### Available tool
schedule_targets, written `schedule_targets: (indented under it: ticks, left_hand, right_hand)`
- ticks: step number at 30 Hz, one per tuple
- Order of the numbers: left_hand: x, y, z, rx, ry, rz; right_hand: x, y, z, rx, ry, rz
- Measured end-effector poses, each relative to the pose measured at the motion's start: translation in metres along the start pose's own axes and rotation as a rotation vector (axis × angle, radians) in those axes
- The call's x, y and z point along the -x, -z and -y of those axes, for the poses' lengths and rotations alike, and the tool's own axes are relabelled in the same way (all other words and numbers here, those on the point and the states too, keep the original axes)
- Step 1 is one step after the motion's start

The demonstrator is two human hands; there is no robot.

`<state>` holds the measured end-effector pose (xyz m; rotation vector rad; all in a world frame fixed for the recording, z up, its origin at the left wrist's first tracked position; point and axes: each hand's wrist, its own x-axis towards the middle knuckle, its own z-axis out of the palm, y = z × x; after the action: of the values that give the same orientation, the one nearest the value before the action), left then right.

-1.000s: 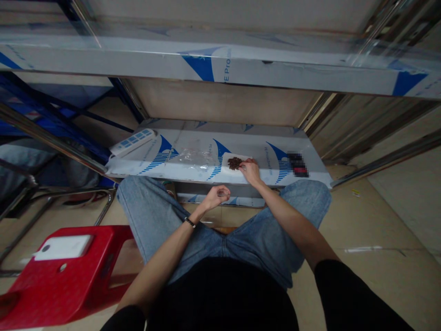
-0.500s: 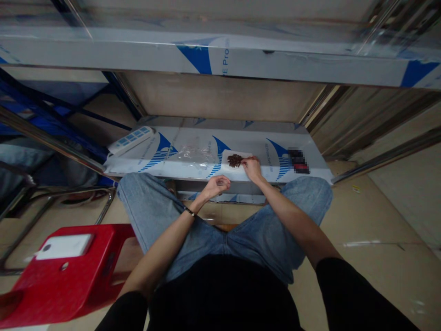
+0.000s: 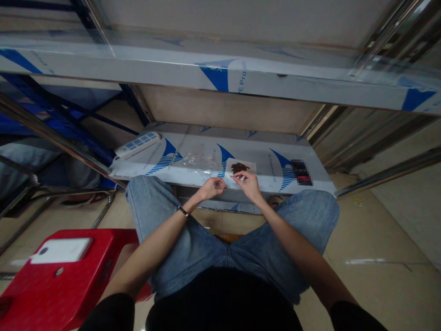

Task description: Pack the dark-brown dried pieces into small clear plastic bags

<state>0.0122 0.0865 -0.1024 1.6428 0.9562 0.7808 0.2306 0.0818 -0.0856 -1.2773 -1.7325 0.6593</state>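
My left hand [image 3: 208, 189] is curled around a small clear cup [image 3: 218, 185] just in front of the shelf's front edge. My right hand [image 3: 248, 185] is in a pinch, with a tiny dark piece [image 3: 233, 177] at its fingertips, a short way right of the cup. Behind the right fingers, a heap of small brown pieces [image 3: 238, 168] lies on a white square sheet [image 3: 251, 165]. The right hand partly covers the sheet's front side. What the brown pieces are is too small to tell.
Crumpled clear plastic [image 3: 200, 162] lies on the film-covered shelf [image 3: 265, 161], with a white power strip [image 3: 138, 144] at its left end. A blurred dark object [image 3: 301, 172] sits at the right. An upper shelf edge [image 3: 144, 71] crosses ahead. A red stool [image 3: 86, 280] bears a white phone-like object [image 3: 62, 250].
My right hand has drawn back from the brown heap toward the cup, pinching a small piece. My left hand has turned so that the cup's round opening shows. The camera view has shifted slightly.
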Motion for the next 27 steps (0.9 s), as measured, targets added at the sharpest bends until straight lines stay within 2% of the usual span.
schedule_targets:
  ticks: [4,7,10,13,17,21,27]
  left_hand:
    - [0.005,-0.012,0.002,0.001,-0.012,-0.012]
    - [0.008,-0.018,0.004,-0.004,-0.020,-0.030]
    - [0.007,-0.019,0.005,0.040,-0.031,-0.018]
    - [0.004,-0.018,0.006,0.080,-0.015,-0.001]
    - [0.005,-0.016,0.003,0.139,0.028,-0.024]
    - [0.008,-0.015,-0.003,0.258,0.098,-0.044]
    - [0.011,-0.012,-0.010,0.425,0.131,-0.075]
  right_hand:
    - [0.015,-0.017,0.012,-0.085,0.028,0.124]
    - [0.018,-0.025,0.012,-0.103,0.036,0.165]
    - [0.011,-0.028,0.005,-0.129,0.024,0.160]
    - [-0.007,-0.020,-0.014,-0.120,0.005,0.078]
    - [-0.031,0.002,-0.054,0.053,-0.066,-0.063]
    - [-0.036,0.017,-0.086,0.285,-0.127,-0.101]
    - [-0.033,0.009,-0.095,0.429,-0.032,-0.077]
